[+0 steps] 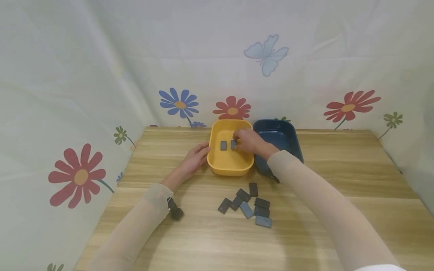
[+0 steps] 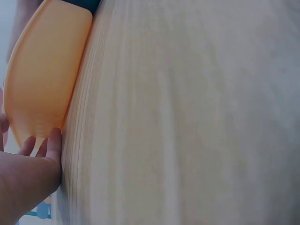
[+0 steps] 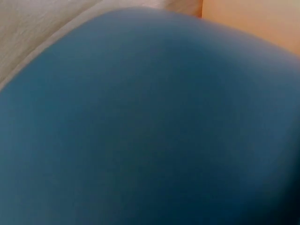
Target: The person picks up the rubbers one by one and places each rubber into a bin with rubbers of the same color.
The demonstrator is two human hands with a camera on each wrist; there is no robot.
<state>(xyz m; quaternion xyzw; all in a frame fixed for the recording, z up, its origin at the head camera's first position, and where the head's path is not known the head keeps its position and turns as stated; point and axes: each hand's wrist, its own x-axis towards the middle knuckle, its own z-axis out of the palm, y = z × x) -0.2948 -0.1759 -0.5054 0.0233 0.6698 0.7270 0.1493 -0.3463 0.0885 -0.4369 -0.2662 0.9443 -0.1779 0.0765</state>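
- Right hand (image 1: 250, 142) pinches a gray tile (image 1: 233, 145) inside the yellow tray (image 1: 230, 172), near a second tile (image 1: 223, 145).
- Left hand (image 1: 195, 158), fingers extended, touches that tray's outer wall.
- Blue tray (image 1: 295, 142) stands just beside it.
- Loose tiles (image 1: 246, 209) lie on the table (image 1: 203, 241), nearer the person.

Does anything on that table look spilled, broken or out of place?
Nothing looks spilled or broken. The yellow tray and the blue tray both sit upright. The small grey tiles on the table in front of the trays lie at mixed angles, which looks untidy rather than wrong.
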